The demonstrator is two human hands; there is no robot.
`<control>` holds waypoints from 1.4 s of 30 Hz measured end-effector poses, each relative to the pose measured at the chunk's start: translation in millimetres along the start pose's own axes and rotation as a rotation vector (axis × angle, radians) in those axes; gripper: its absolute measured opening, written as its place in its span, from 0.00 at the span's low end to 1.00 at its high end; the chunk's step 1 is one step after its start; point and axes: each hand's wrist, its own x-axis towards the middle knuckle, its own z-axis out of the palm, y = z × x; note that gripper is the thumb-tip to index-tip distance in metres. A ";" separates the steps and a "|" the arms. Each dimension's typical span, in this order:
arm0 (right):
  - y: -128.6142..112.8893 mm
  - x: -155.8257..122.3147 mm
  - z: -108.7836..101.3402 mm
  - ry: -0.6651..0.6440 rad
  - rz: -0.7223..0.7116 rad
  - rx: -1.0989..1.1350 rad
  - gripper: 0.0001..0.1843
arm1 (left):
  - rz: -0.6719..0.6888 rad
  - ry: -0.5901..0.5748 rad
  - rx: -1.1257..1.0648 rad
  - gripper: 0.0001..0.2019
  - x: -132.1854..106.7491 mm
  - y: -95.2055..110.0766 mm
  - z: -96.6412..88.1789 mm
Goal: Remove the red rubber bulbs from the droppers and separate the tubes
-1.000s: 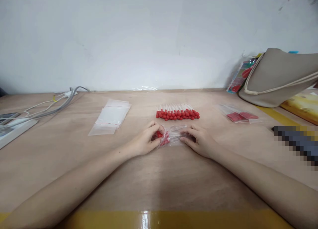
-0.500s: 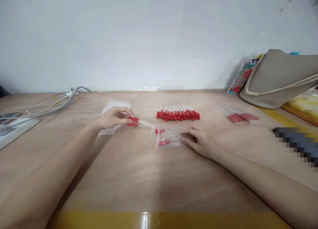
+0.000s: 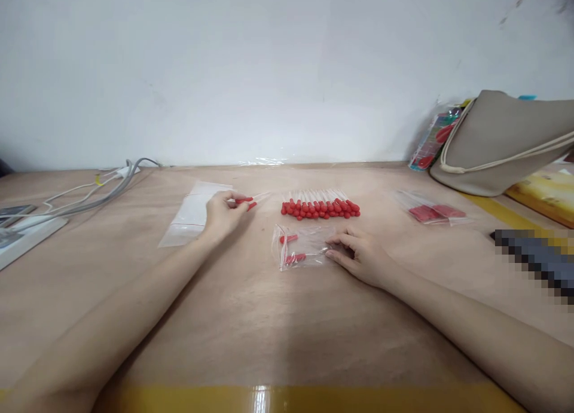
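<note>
Between the thumb and fingers of my left hand [image 3: 226, 213] are a few thin pale sticks with red ends [image 3: 245, 200], their pale shafts pointing right. A clear zip bag [image 3: 309, 239] lies flat on the table, with red-ended pieces [image 3: 295, 259] inside near its left, open-looking edge. My right hand [image 3: 359, 254] rests at the bag's right end, thumb and fingertips closed on the plastic. Just behind the bag, a dense row of the same red-ended sticks [image 3: 320, 208] lies with red ends toward me.
Flat clear bags [image 3: 183, 219] lie behind my left hand. Filled bags with red ends [image 3: 430, 211] lie at the right. Farther right are a grey drawstring bag [image 3: 497, 144], a yellow packet [image 3: 547, 192] and a pixelated dark object [image 3: 533, 260]. Cables [image 3: 121, 183] run along the left.
My left hand has drawn the sticks away from the zip bag's mouth and moved slightly right and back, nearer the row. My right hand stays on the bag.
</note>
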 end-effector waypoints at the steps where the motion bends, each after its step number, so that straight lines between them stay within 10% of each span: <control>1: 0.1 0.0 0.1 0.002 -0.002 -0.002 0.10 | 0.041 0.007 0.015 0.08 -2.7 0.6 9.2; 9: -1.4 0.3 -1.2 -0.010 0.002 0.011 0.10 | -0.004 -0.167 -0.066 0.13 -15.2 12.1 50.1; 16: -0.1 0.7 -0.7 -0.006 -0.010 0.009 0.09 | -0.147 -0.303 -0.103 0.21 -5.3 8.6 34.8; 20: 1.1 0.4 -0.1 -0.008 -0.022 -0.006 0.10 | 0.000 -0.416 0.072 0.22 -5.0 10.5 25.4; 26: 4.4 2.6 -2.2 0.025 -0.137 -0.042 0.14 | 0.380 -0.149 0.163 0.06 -45.4 10.3 8.6; 31: 10.8 7.7 -3.2 -0.088 -0.168 -0.033 0.24 | 0.670 -0.465 -0.004 0.10 -78.2 24.3 -3.3; 42: 7.9 8.0 2.6 0.078 -0.096 -0.005 0.14 | 0.246 -0.542 -0.152 0.09 -77.8 25.0 12.6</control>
